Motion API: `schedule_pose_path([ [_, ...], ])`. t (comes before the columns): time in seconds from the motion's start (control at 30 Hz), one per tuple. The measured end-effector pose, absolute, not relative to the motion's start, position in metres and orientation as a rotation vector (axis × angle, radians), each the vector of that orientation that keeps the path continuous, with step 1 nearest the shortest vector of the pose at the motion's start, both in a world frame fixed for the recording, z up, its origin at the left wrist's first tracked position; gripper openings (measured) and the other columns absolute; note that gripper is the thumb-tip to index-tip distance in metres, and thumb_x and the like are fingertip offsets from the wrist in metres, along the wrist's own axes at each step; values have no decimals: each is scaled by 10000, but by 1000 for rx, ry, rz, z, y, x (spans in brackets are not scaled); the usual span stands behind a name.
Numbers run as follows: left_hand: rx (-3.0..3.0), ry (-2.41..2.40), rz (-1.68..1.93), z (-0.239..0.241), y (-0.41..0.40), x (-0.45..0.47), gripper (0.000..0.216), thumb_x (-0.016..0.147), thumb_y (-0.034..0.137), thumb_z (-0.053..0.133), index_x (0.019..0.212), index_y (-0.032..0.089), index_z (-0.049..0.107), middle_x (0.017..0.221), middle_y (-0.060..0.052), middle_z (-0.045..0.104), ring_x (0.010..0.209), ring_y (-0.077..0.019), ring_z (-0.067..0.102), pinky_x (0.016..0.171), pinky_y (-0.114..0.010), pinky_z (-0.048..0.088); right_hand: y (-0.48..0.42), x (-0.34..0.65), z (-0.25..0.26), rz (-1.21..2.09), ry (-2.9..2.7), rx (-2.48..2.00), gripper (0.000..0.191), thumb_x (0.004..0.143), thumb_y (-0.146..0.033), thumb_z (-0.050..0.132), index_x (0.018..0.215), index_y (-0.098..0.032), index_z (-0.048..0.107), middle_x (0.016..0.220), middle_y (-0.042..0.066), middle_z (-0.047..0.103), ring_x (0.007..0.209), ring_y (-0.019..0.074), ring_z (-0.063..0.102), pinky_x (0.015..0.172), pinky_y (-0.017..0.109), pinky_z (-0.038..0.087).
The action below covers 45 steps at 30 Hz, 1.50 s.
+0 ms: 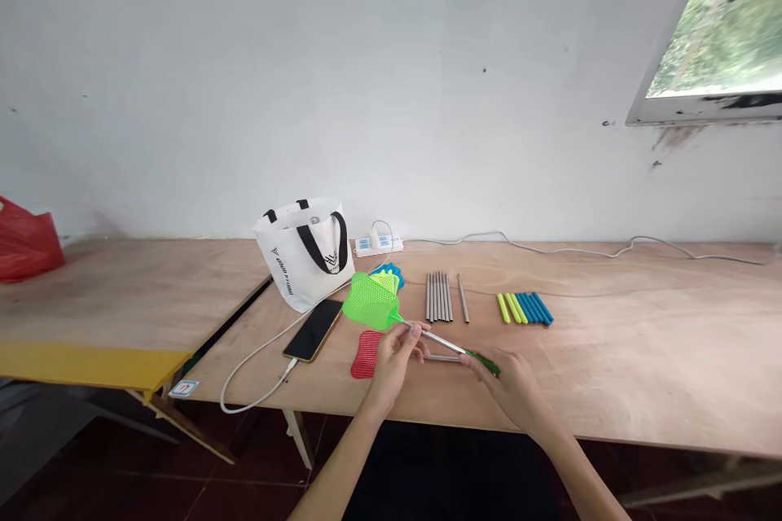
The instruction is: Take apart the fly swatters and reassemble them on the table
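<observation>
Both hands held a green fly swatter just above the worktop — the left hand pinched its metal rod near the mesh head, the right hand closed around the green handle end. A red swatter head lay beneath; a phone just left; metal rods and coloured handles behind.

Phone lies left of the swatter — rods right, bag behind.

Left hand: fingers pinching closed, forearm reaching toward 1 o'clock.
Right hand: fingers curling shut, forearm reaching toward 11 o'clock.
</observation>
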<state>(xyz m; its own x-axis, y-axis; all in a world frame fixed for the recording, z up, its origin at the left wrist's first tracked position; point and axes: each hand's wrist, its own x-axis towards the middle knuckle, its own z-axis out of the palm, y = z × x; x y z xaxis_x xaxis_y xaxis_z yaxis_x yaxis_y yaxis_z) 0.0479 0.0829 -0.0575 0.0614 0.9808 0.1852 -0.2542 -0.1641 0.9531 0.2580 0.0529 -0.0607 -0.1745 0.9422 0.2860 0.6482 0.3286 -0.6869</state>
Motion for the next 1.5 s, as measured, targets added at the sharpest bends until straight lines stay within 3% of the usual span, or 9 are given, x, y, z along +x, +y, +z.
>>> schedule_pose_path([
  [0.33,1217,880,1373,-61,86,45,369,870,507,699,927,147,756,996,-93,692,620,-108,627,557,-235,479,48,258,-52,678,-1968,-1430,580,1021,-638,306,840,-235,682,587,-21,561,578,171,562,598,268,377],
  [0.63,1230,902,1372,-66,85,49,398,853,540,711,881,143,737,719,-30,653,580,-116,593,509,-219,446,50,258,-55,593,-1964,-1423,509,1004,-626,399,886,-246,716,704,12,693,648,188,647,638,267,442],
  [0.77,1195,897,1359,-66,83,54,409,823,547,738,865,141,734,745,-43,674,576,-113,581,495,-216,447,47,254,-56,492,-1986,-1428,494,1020,-620,360,1048,-278,715,849,35,755,749,215,708,638,269,449],
  [0.87,1186,868,1338,-65,79,60,399,832,539,733,869,142,736,840,-74,713,615,-119,593,497,-210,450,43,248,-57,381,-2061,-1417,481,1044,-586,320,1055,-289,699,809,39,746,764,228,718,625,262,426],
  [1.03,1113,830,1397,-70,73,68,377,904,523,657,915,155,739,1007,-112,744,856,-183,678,700,-259,544,39,236,-61,165,-2113,-1457,492,1080,-514,257,896,-259,635,691,35,705,620,207,677,534,256,291],
  [1.1,1024,797,1424,-72,73,70,364,897,515,673,872,155,724,994,-101,747,889,-188,683,809,-299,559,39,233,-64,98,-2129,-1478,495,1084,-498,248,842,-252,604,659,31,686,574,194,651,513,264,238],
  [1.2,873,748,1481,-71,77,67,363,847,516,736,813,157,693,898,-70,734,884,-187,692,831,-305,558,39,233,-67,44,-2159,-1500,485,1085,-480,246,829,-252,589,674,30,689,577,188,646,511,275,213],
  [1.4,627,745,1798,-53,110,6,401,736,502,847,784,160,645,773,-10,697,761,-140,688,787,-270,555,55,276,-68,159,-2210,-1498,441,1063,-491,299,868,-262,621,771,32,718,701,211,673,581,273,316],
  [1.5,485,770,1956,-43,123,-38,349,764,429,845,770,162,620,724,20,669,707,-109,671,764,-245,552,67,316,-70,340,-2136,-1505,469,1033,-533,301,781,-258,586,675,12,649,642,202,628,618,284,391],
])
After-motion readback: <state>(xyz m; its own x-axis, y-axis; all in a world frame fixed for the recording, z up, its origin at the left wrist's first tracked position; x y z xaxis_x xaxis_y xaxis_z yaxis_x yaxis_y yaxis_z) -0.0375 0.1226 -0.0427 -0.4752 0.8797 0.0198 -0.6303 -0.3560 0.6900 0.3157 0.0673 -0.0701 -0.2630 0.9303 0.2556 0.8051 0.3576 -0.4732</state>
